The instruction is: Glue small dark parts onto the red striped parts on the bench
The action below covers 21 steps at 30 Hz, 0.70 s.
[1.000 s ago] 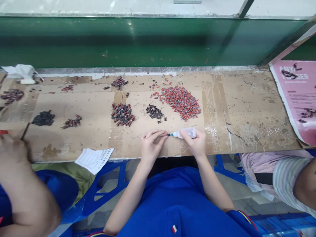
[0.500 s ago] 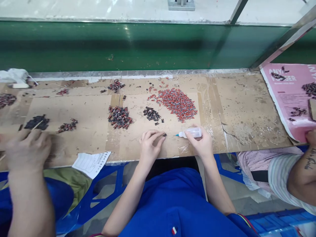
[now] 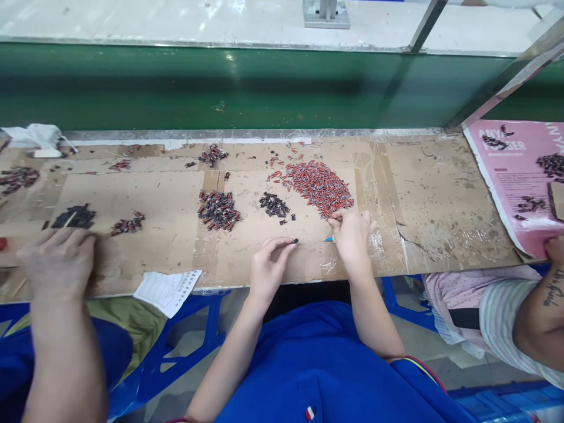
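My left hand (image 3: pixel 269 263) pinches a small black part (image 3: pixel 295 241) between thumb and fingertips, just above the cardboard. Beyond it lies a heap of small black parts (image 3: pixel 274 204). My right hand (image 3: pixel 352 235) has its thumb and index finger closed at the near edge of a big pile of small red-and-silver parts (image 3: pixel 319 187). Whether one is between these fingertips is too small to tell. The blue tip of a dropper bottle (image 3: pixel 328 239) pokes out leftward from under this hand; the bottle's body is hidden by the palm and curled fingers.
Assembled red-and-black pieces (image 3: pixel 218 210) are heaped to the left on the cardboard-covered bench (image 3: pixel 167 247). A paper slip (image 3: pixel 167 292) overhangs the front edge. A co-worker's hand (image 3: pixel 59 258) works at far left; another person's arm is at far right beside a pink sheet (image 3: pixel 506 182).
My right hand has turned and moved forward to the red pile's edge, and the bottle, shifted slightly right, is now mostly covered by it. My left hand keeps its pinch on the black part.
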Motion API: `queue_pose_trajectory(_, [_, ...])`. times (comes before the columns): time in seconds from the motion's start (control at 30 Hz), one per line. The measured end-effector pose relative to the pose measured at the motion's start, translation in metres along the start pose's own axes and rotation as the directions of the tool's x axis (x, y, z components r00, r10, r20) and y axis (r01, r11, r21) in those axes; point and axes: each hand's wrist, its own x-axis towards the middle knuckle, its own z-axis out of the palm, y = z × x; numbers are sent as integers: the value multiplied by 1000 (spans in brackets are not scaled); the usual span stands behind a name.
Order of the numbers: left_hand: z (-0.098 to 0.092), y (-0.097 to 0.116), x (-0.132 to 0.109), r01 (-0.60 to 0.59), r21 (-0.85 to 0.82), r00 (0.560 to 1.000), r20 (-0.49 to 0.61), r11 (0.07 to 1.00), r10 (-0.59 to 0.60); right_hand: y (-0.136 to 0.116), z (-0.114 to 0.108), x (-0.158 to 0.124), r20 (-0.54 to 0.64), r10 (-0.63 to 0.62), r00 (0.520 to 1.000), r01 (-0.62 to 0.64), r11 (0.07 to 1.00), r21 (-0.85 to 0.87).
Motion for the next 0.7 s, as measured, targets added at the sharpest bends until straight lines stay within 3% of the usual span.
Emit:
queue_pose_trajectory(0.13, [1,9,1,25,-64,999,-23,998,-26,-1,-8,-2,41,18,999,-18,1000,17])
queue_pose_trajectory(0.23, [2,15,3,12,-67,1000,-22,998,-13,-2,-17,-7,72,-19,997,0,965,263])
queue_pose_trajectory(0.33, [1,19,4,-22,-43,1000,-13,999,21,-5,-17,-14,220,-78,972,-83,764,640])
queue_pose_trajectory(0.4, [1,20,4,-51,-29,999,-2,998,51,-8,-12,-20,309,-103,945,-183,617,765])
queue_pose_trajectory(0.53, [0,22,5,-83,1,997,-2,997,83,-12,-3,-26,369,-110,923,-272,494,826])
queue_pose_trajectory(0.7, [1,25,5,-91,26,996,-9,996,91,-11,-1,-26,388,-116,914,-291,477,829])
